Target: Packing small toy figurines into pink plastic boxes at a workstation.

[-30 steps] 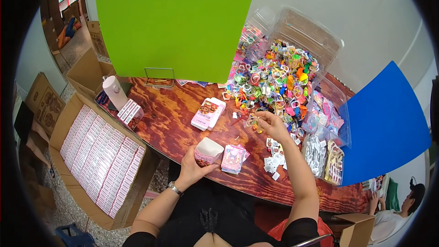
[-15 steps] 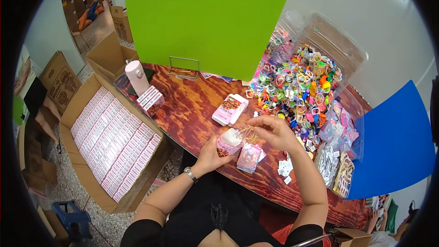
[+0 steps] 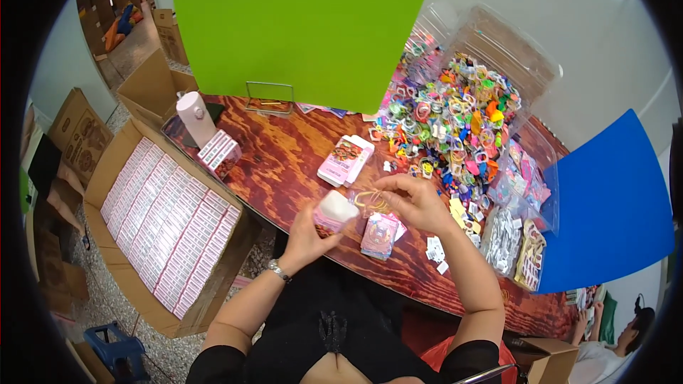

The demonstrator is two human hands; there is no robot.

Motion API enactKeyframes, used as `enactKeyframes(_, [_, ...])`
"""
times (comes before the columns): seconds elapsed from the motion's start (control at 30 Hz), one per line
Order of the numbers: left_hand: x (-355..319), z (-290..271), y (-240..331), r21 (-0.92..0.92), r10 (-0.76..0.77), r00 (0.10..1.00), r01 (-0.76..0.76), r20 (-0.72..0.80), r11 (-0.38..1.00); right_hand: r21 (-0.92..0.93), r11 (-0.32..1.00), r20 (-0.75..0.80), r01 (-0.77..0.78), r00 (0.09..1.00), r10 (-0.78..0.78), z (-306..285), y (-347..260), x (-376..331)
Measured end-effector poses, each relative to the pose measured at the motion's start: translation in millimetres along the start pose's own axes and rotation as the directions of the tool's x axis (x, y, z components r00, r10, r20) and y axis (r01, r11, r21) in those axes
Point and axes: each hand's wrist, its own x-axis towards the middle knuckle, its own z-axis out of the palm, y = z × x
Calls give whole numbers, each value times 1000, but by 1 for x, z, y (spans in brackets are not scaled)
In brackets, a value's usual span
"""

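My left hand [image 3: 306,240] is wrapped around a small pink printed box [image 3: 329,225], held tilted over the table's near edge with its white end facing up. To the right of that box, my right hand [image 3: 420,205] pinches a clump of thin yellowish loops [image 3: 371,201], apart from the box. Just below the loops lies a stack of pastel printed cards [image 3: 380,235] on the table. Another pink box [image 3: 346,159] rests flat beyond my hands, its white flap side turned right.
Colourful small trinkets [image 3: 462,117] are heaped at the back right, beside clear plastic trays. A big carton [image 3: 171,227] packed with small boxes stands at the left. A pink bottle [image 3: 196,119], a green board [image 3: 299,21] and a blue sheet [image 3: 605,213] border the wooden table.
The whole view has shifted slightly. My left hand has turned the box and drawn it a little left, so the gap to the loops is wider. My right hand still pinches the loops.
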Motion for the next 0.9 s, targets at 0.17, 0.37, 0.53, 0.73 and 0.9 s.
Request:
enactKeyframes(0.17, [2,4,0,-65,-31,999,32,10,997,21,992,-74,-123,990,124,28,62,-3])
enactKeyframes(0.37, [-5,0,-2,-56,-10,1000,11,3,998,-384,917,-121,-110,990,68,36,86,-14])
enactKeyframes(0.53, [-7,3,-2,-129,-73,997,77,37,989,-614,760,2,-214,962,272,32,113,-50])
enactKeyframes(0.73, [-7,11,-6,-48,27,1000,-27,11,999,-261,876,8,-405,907,422,21,141,-51])
enactKeyframes(0.9, [-8,10,-4,-44,-4,1000,5,20,999,10,884,-16,-467,884,467,18,167,-60])
